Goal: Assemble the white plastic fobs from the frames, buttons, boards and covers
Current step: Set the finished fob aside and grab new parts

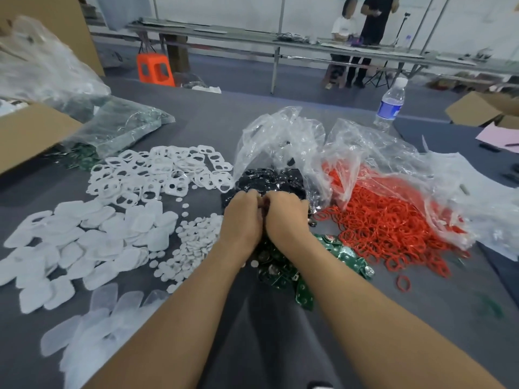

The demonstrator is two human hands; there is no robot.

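**Hands meet over the black parts**

A clear bag (280, 141) spills black parts (269, 178). The next bag (370, 153) spills red rings (393, 228), and a third bag (123, 127) at far left holds green boards (81, 158). White frames (157, 172), covers (70, 237) and round buttons (193, 240) lie loose on the grey table (210, 122), left of the arms. The left hand (243, 217) and right hand (286, 214) press knuckle to knuckle, fingers curled inward. Whether they grip anything is hidden.

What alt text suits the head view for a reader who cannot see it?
The left hand and right hand meet, fingers curled, over black parts on a grey table. White frames, covers and buttons lie to their left; green boards and red rings to their right.
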